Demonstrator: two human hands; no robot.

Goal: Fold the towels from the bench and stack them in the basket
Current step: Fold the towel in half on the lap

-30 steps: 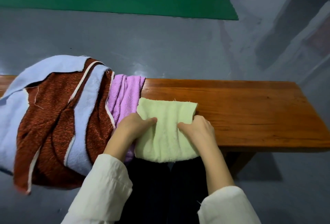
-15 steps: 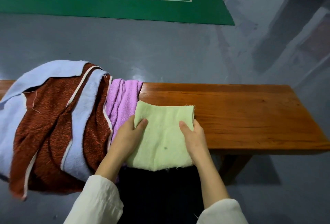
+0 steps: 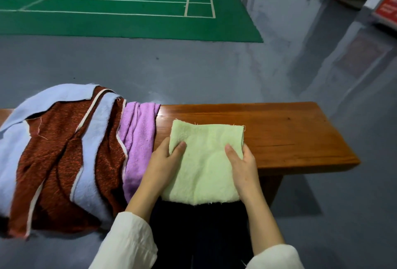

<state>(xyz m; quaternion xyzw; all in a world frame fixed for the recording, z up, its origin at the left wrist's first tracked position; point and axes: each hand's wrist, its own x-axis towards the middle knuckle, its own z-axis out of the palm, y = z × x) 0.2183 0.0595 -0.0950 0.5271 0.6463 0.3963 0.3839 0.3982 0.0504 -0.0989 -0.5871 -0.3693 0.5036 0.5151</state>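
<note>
A folded pale green towel [image 3: 206,161] lies on the wooden bench [image 3: 290,135], its near edge hanging over the front. My left hand [image 3: 163,161] grips its left edge, thumb on top and fingers underneath. My right hand [image 3: 242,163] grips the right edge the same way. Left of it a purple towel [image 3: 139,137] lies crumpled, and beyond that a rust-red towel [image 3: 51,157] and a light blue towel [image 3: 17,146] are heaped over the bench. No basket is in view.
The bench's right half is bare wood, ending at a rounded corner. Grey floor [image 3: 193,71] surrounds it, with a green court mat [image 3: 120,11] farther back and a wall [image 3: 322,0] at the right. My dark trousers [image 3: 199,236] are below the towel.
My hands slid apart from the middle of the green towel to its side edges and now hold it there. The towel looks flatter and squarer.
</note>
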